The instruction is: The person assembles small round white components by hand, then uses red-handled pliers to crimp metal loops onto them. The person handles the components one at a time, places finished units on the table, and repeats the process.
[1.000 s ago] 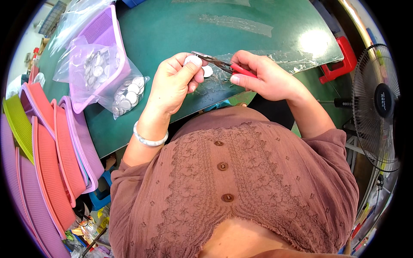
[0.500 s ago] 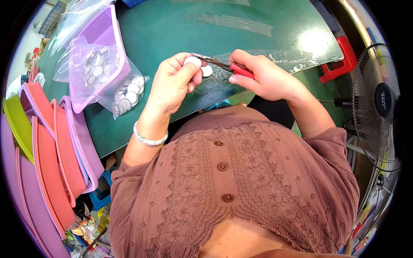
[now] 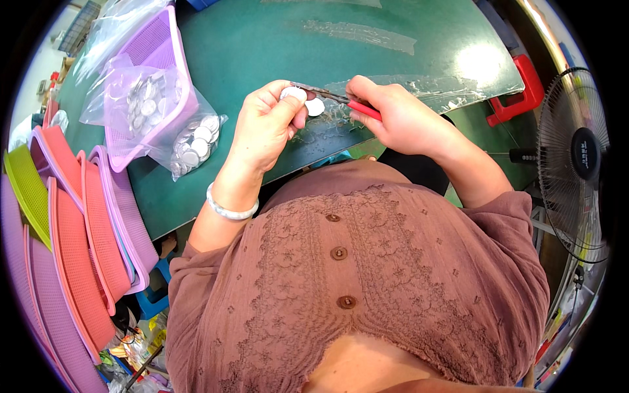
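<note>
Between the thumb and fingers of my left hand (image 3: 265, 124) is a white round disc (image 3: 293, 95). My right hand (image 3: 406, 118) is wrapped round the red handles of a pair of scissors (image 3: 362, 109). Their dark metal blades reach left across to the disc's upper edge, by my left fingertips. Whether the tips cut into the disc is too small to tell. Just right of my left fingers, a second white disc (image 3: 314, 107) lies near the green table's front edge.
Clear plastic bags of silvery round discs (image 3: 196, 144) lie left of my left hand, partly over a purple basket (image 3: 180, 59). Nested coloured baskets (image 3: 85, 249) stand at far left. Clear tape strips (image 3: 360, 36) cover parts of the green table (image 3: 262, 46). A fan (image 3: 583, 154) and red stool (image 3: 524, 92) are right.
My right hand has shifted slightly and its fingers have closed further round the red handles. My left hand keeps its hold on the disc, almost unmoved.
</note>
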Demonstrator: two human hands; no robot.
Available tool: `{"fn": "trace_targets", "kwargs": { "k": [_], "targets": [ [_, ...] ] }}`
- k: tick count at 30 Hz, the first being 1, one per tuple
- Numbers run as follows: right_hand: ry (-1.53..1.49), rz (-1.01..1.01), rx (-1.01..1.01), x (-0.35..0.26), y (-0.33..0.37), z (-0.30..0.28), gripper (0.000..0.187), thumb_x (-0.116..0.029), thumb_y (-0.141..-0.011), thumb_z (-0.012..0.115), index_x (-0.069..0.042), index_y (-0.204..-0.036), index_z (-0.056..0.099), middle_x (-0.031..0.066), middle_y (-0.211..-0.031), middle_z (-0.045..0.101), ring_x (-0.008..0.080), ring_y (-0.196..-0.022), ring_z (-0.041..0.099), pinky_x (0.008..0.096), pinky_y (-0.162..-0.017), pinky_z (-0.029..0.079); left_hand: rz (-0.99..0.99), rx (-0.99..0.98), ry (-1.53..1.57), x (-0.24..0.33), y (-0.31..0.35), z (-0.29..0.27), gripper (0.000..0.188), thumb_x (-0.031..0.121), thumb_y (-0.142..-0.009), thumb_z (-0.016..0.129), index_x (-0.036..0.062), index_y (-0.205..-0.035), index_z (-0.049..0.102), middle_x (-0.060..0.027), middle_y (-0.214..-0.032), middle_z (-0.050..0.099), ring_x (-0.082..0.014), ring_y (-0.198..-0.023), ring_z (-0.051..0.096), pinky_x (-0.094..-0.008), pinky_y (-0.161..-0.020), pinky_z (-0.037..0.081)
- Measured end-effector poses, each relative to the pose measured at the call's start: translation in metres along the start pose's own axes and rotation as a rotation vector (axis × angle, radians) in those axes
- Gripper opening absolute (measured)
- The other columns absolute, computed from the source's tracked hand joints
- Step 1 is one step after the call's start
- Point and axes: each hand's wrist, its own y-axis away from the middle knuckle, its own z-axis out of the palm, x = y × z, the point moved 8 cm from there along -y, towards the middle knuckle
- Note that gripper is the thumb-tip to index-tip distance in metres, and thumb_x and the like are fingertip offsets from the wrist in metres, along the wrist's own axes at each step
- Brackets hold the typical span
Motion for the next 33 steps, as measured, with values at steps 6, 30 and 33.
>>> {"fn": "trace_targets", "kwargs": {
  "k": [6, 30, 33],
  "targets": [
    [0.096, -0.082, 0.051, -0.003, -0.001, -0.001, 0.020, -0.011, -0.081, 0.058, -0.002, -0.093, 0.045, 0.0176, -0.071, 0.055, 0.0348, -0.067, 0.055, 0.0366, -0.058, 0.042, -0.057, -0.011, 0.018, -0.007, -0.002, -0.002, 0.014, 0.012, -0.087, 0.050, 0.0017, -0.087, 0.058, 0.0019, -0.060, 0.051, -0.0035, -0.049, 0.040, -0.0165, -0.044, 0.032],
    [-0.154, -0.009, -0.106, 0.002, 0.000, -0.005, 0.022, -0.020, -0.083, 0.058, -0.001, -0.091, 0.048, 0.0073, -0.066, 0.050, 0.0165, -0.060, 0.047, 0.0296, -0.056, 0.039, -0.016, -0.048, 0.132, 0.000, -0.002, -0.003, 0.016, 0.018, -0.088, 0.054, 0.0022, -0.089, 0.058, 0.0000, -0.065, 0.055, -0.0049, -0.051, 0.043, -0.0157, -0.044, 0.033],
    [-0.136, -0.025, -0.095, 0.001, 0.000, -0.006, 0.022, -0.020, -0.083, 0.058, -0.001, -0.090, 0.048, 0.0081, -0.065, 0.049, 0.0177, -0.059, 0.047, 0.0301, -0.055, 0.039, -0.023, -0.037, 0.116, 0.001, -0.001, -0.002, 0.018, 0.017, -0.089, 0.052, 0.0003, -0.091, 0.058, -0.0002, -0.065, 0.053, -0.0046, -0.050, 0.041, -0.0155, -0.045, 0.033]
  ]
}}
